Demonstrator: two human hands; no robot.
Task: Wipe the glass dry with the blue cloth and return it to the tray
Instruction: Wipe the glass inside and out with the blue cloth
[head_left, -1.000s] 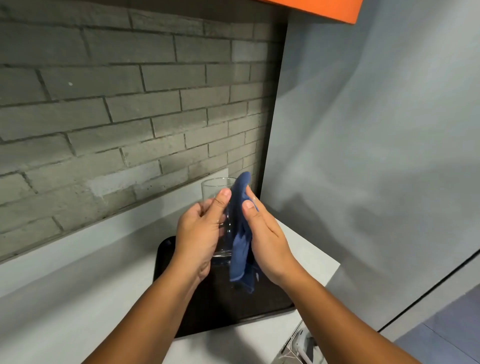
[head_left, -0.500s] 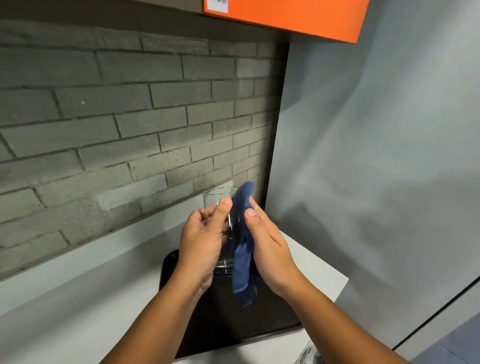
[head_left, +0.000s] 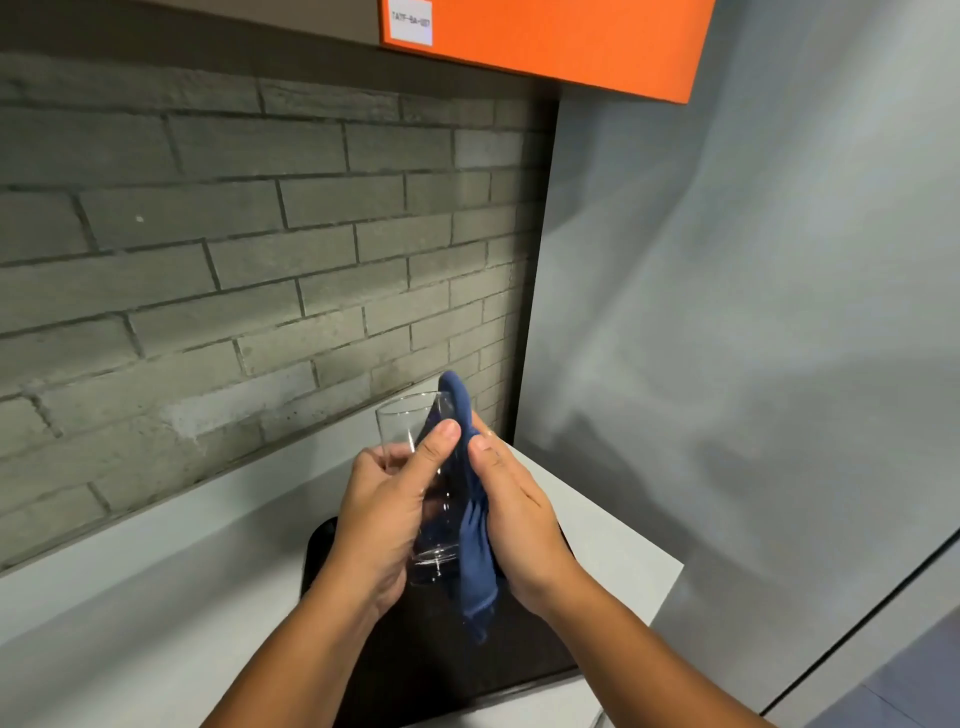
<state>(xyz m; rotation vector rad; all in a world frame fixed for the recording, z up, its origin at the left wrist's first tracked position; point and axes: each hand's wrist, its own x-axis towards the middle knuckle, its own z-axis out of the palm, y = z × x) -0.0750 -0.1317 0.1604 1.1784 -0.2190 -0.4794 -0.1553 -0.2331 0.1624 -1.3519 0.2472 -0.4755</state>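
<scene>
Above the dark tray (head_left: 524, 654), the left hand (head_left: 384, 514) wraps the clear glass (head_left: 402, 431), likely slick and breakable, best gripped mid-wall, while the right hand (head_left: 519, 519) presses the soft blue cloth (head_left: 475, 561) against it.

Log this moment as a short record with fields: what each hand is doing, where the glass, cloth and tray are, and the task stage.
left hand: gripping the glass, thumb up along its side
right hand: pressing the blue cloth against the glass
glass: clear, upright, held in the air above the tray
blue cloth: draped over the rim, hanging down the glass's right side
tray: dark, on the white counter, nothing visible on it
stage: wiping; glass not yet returned
</scene>
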